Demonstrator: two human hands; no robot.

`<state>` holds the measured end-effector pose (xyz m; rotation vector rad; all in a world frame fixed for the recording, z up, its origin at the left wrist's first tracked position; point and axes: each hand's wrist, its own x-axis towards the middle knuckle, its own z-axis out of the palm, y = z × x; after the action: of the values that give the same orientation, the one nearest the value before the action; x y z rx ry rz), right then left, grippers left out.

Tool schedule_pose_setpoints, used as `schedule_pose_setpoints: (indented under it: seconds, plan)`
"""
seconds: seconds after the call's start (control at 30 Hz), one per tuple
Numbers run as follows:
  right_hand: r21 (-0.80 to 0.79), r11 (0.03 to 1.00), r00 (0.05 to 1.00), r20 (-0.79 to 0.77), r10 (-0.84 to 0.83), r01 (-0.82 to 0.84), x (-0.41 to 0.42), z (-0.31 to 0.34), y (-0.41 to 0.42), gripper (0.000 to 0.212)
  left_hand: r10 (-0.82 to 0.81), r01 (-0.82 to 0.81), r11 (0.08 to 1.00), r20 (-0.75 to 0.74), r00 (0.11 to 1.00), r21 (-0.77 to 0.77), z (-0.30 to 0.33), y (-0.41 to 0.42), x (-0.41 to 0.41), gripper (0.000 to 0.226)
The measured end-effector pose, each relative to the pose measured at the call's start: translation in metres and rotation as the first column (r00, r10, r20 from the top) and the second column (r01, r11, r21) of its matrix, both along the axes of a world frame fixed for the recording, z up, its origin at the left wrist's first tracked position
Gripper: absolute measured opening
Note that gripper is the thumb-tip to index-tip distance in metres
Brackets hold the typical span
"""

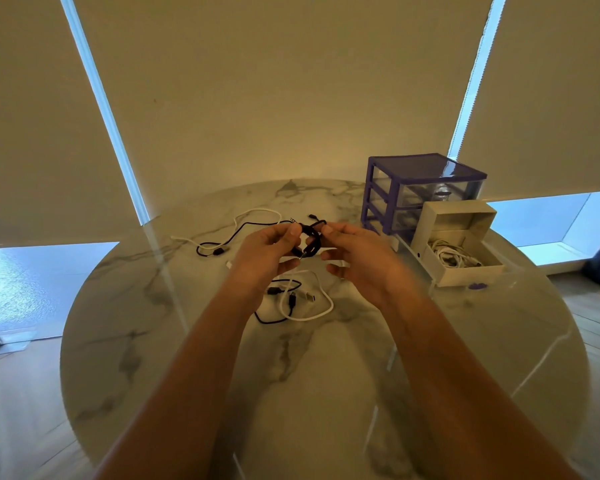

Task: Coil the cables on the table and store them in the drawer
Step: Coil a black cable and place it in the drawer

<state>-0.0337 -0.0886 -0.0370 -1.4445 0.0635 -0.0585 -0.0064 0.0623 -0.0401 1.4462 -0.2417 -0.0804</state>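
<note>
Above the round marble table (125, 341), my left hand (264, 251) and my right hand (354, 258) together hold a small coil of black cable (310, 240), fingers pinching it from both sides. A metal plug tip sticks out at the coil's lower left. Loose on the table lie a white cable (317, 306) tangled with a black cable (272, 318) just below my hands, and another white and black pair (222, 237) farther left. The purple drawer unit (420, 188) stands at the back right, its lowest clear drawer (465, 271) pulled out.
A white open box (444, 220) sits in the pulled-out drawer, with coiled white cables (451, 254) inside it. Window blinds hang behind the table. Wooden floor surrounds the table on both sides.
</note>
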Motion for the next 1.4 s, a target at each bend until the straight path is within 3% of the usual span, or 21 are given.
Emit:
schedule_pose_setpoints:
  seconds: [0.2, 0.4, 0.53, 0.63, 0.8, 0.93, 1.07, 1.23, 1.4]
  plan:
    - [0.038, 0.994, 0.995, 0.017, 0.102, -0.102, -0.004, 0.004, 0.008, 0.026, 0.015, -0.015, 1.0, 0.007, 1.0, -0.014, -0.001, 0.0, 0.001, 0.022]
    - [0.004, 0.995, 0.992, 0.07, 0.101, -0.101, -0.003, 0.001, 0.014, 0.04, 0.05, -0.05, 0.998, 0.0, 0.999, -0.049, -0.003, -0.001, 0.003, 0.017]
    - [-0.18, 0.971, 0.987, 0.007, 0.159, -0.155, -0.003, -0.002, 0.016, 0.036, 0.072, -0.075, 0.989, -0.028, 0.997, -0.129, -0.001, 0.0, 0.004, 0.015]
    - [-0.273, 0.958, 0.995, 0.014, 0.094, -0.087, -0.002, -0.001, 0.014, 0.03, 0.047, -0.053, 0.985, -0.043, 0.998, -0.162, -0.002, 0.0, 0.004, 0.017]
    - [-0.031, 0.995, 0.995, -0.03, 0.093, -0.094, -0.002, 0.001, 0.005, 0.025, -0.053, 0.042, 0.983, -0.055, 0.997, -0.18, 0.002, 0.003, 0.002, 0.022]
    - [0.045, 0.993, 0.992, -0.051, 0.116, -0.113, -0.001, 0.001, 0.004, 0.022, -0.077, 0.063, 0.978, -0.066, 0.995, -0.199, 0.003, 0.006, 0.001, 0.016]
    - [0.053, 0.994, 0.993, -0.069, 0.096, -0.092, 0.0, 0.0, 0.003, 0.026, -0.135, 0.127, 0.983, -0.051, 0.99, -0.131, 0.004, 0.007, 0.002, 0.021]
    - [0.051, 0.995, 0.994, -0.071, 0.088, -0.085, -0.001, 0.002, 0.004, 0.024, -0.083, 0.074, 0.989, -0.072, 0.994, -0.128, 0.0, 0.005, 0.003, 0.015]
    - [-0.11, 0.991, 0.995, -0.059, 0.075, -0.081, -0.002, 0.001, 0.006, 0.029, -0.048, 0.03, 0.976, -0.083, 0.995, -0.215, -0.001, 0.008, 0.005, 0.017]
